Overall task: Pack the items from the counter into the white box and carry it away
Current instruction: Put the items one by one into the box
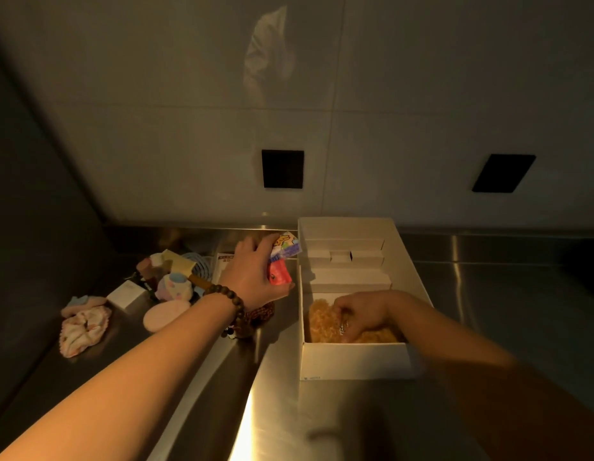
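— What's behind the counter [505, 294]?
— A wall [155, 94] of big pale tiles, with thin seams between them. The counter is brushed steel and meets the wall at a low upstand.
— Anything on the wall?
— Two black panels. One [282, 169] sits near the middle, the other [503, 173] well to its right, at the same height.
— And higher up?
— A pale, blurred reflection [269, 51] in the glossy tile.
— On the left?
— A dark side panel [29, 194] running down to the counter.

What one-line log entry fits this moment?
left hand: holds colourful packets | right hand: in white box, on tan fluffy item
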Available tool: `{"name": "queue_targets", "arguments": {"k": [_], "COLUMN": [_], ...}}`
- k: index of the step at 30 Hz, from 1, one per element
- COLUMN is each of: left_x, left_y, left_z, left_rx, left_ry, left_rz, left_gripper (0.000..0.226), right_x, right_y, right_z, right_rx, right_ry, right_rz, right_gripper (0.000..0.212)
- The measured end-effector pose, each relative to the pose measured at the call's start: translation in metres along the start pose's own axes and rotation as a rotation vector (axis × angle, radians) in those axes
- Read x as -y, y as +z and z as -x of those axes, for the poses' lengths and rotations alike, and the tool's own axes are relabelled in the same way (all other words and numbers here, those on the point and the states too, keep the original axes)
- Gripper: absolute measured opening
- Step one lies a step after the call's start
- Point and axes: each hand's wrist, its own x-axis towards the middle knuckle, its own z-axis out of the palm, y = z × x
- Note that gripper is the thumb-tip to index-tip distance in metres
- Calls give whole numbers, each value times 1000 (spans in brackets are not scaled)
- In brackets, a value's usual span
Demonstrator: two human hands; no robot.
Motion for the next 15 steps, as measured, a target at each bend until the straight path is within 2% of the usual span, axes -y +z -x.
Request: {"name": "queue_targets", "arguments": {"k": [2,4,8,11,15], "left_x": [3,6,10,11,12], "left_y": [1,1,0,-1,-1], "left_z": [-1,-2,-5,-12,-21], "left_rx": [7,17,40,34,27], "left_ry": [2,-1,-11,-2,-11], "left_rz": [5,6,22,26,36], "left_gripper": [94,94,94,95,96], "right_x": [4,7,5,1,2], "right_y": [5,10,5,-19,-65], "right_z": [-8,-12,-10,-6,-13], "right_rx": [42,27,-80,-214,-449], "right_ry": [5,-13,-63,-109,-121], "right_rz": [43,48,92,-8,44], "right_gripper": [72,79,62,47,51]}}
